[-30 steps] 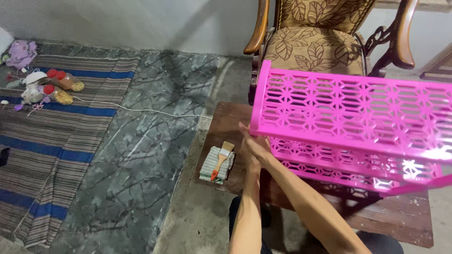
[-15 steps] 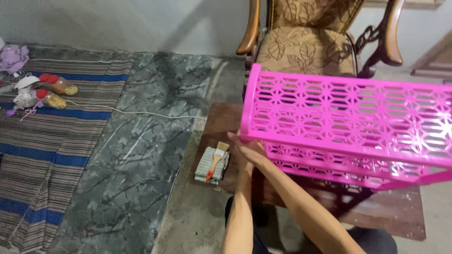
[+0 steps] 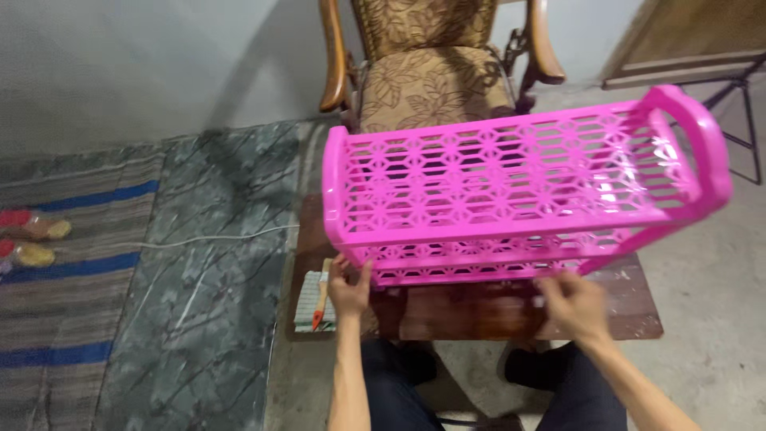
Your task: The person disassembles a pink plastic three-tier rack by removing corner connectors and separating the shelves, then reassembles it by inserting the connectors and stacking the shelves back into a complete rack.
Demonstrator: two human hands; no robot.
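A bright pink plastic rack (image 3: 511,172) with latticed shelves stands over a low dark wooden table (image 3: 630,307). My left hand (image 3: 349,289) grips the rack's lower shelf at its near left corner. My right hand (image 3: 573,303) holds the same lower shelf's front edge towards the right. The rack's top shelf ends in a rounded handle at the right side.
A wooden armchair (image 3: 427,80) with leaf-patterned cushions stands just behind the rack. A small brush (image 3: 321,294) lies on a folded cloth at the table's left end. A marbled mat (image 3: 199,279), a striped rug (image 3: 72,319) and a white cord (image 3: 207,238) cover the floor at left.
The view has swung so the rack is now centred and nearly level. My right hand has come into sight on the lower shelf; my left hand stays at the left corner.
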